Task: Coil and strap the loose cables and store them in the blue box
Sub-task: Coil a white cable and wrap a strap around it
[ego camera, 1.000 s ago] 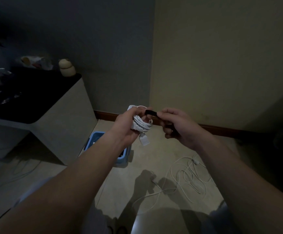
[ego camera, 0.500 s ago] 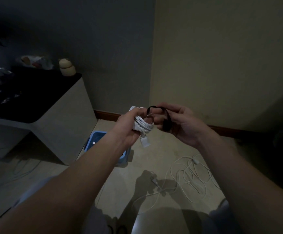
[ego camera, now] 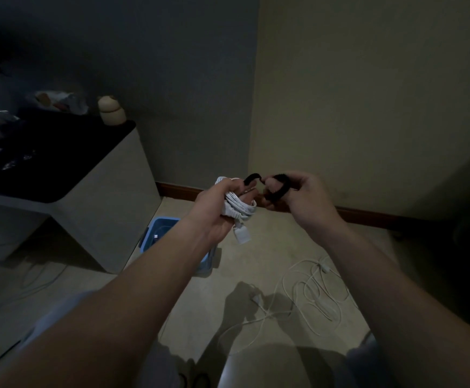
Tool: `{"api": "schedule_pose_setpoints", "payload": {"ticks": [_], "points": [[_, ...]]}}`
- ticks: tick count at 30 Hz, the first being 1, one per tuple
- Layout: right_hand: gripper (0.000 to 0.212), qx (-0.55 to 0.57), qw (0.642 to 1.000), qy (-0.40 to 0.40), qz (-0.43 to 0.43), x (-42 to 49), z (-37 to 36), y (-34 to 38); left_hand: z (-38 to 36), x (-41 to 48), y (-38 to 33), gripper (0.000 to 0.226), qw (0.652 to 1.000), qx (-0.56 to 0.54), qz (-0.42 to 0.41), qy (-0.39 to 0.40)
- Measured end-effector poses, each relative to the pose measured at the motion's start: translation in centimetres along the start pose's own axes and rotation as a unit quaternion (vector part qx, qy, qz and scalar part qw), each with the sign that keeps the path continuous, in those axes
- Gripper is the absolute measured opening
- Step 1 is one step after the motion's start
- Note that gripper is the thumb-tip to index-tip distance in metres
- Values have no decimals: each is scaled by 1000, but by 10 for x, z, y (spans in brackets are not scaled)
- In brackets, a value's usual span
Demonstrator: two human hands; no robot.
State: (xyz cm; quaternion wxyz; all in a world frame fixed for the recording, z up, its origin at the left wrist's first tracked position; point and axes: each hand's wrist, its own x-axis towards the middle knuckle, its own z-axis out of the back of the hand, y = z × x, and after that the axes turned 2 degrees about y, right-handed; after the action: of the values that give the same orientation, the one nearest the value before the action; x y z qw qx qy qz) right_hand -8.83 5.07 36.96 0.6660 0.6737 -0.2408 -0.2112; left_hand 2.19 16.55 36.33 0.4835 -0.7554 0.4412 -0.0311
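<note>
My left hand grips a coiled white cable at chest height; its plug end hangs below the fist. A black strap runs from the coil's top across to my right hand, whose fingers curl round the strap's looped end. The two hands are nearly touching. The blue box stands on the floor below my left forearm, partly hidden by it. A loose white cable lies tangled on the floor at the lower right.
A white cabinet with a dark top stands at the left, with small items and a beige jar on it. More thin cables trail on the floor at the left. Walls meet in a corner ahead.
My right hand has drawn the black strap out from the coil and bent it into a loop, moving slightly right. My left hand still holds the coil in the same place.
</note>
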Motion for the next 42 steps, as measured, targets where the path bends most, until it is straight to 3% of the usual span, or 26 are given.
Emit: {"api": "schedule_pose_setpoints", "payload": {"ticks": [7, 10, 12, 17, 19, 25, 29, 35, 42], "points": [[26, -150, 985, -33, 79, 0, -4, -7, -2, -1, 0, 11, 1000, 9, 0, -9], [26, -178, 977, -6, 117, -5, -9, -7, -4, -3, -4, 31, 999, 0, 18, -32], [19, -253, 957, 5, 145, -8, -11, -8, -3, -3, -6, 40, 998, 0, 33, -52], [10, -381, 908, 36, 169, -16, -21, -11, -2, -6, -9, 34, 998, -27, 26, -54], [12, -388, 907, 26, 163, -17, -23, -13, -1, -7, -8, 35, 997, -40, 26, -54], [18, -285, 951, -12, 122, -21, -31, -16, -4, -4, -8, 31, 996, -56, 45, -45], [24, -328, 937, 5, 121, -24, -35, -14, -2, 0, -7, 39, 995, -77, 53, -47], [55, -405, 906, 63, 107, -23, -34, -11, 1, -2, -7, 37, 995, -70, 64, -24], [49, -374, 920, 56, 107, -18, -33, -15, -2, -10, -8, 36, 995, -61, 83, 1]]}}
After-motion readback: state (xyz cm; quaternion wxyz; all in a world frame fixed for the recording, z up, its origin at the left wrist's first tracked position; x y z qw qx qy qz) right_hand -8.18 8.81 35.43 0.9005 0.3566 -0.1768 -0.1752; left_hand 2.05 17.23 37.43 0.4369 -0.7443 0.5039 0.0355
